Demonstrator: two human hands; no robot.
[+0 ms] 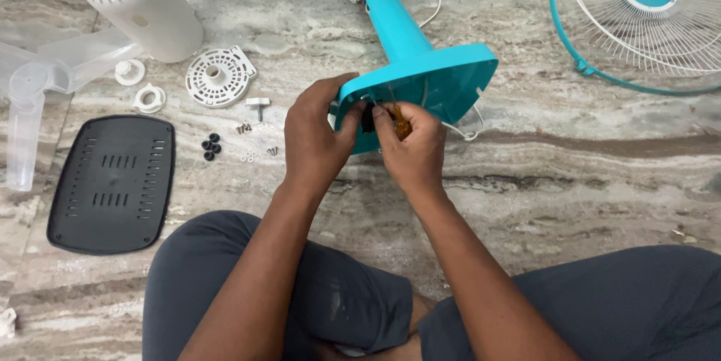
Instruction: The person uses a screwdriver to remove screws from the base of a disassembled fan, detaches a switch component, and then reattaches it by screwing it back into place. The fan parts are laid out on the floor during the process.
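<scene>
Two hands on teal fan base [435, 75], tipped on floor [571, 181]: left hand [315, 139] fingers clamped on base rim; right hand [413, 152] fingers pinching amber-handled screwdriver [400, 122] against underside.

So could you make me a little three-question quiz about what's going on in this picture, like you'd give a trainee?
1. True or false: both hands are on the turquoise fan base.
2. Which hand grips the amber-handled screwdriver? A) left hand B) right hand C) neither
3. Fill in: the black vented plate lies on the floor to the person's ____.

Key:
1. True; both hands meet at its underside edge.
2. B
3. Left, beside the small black rubber feet and loose screws.
</scene>
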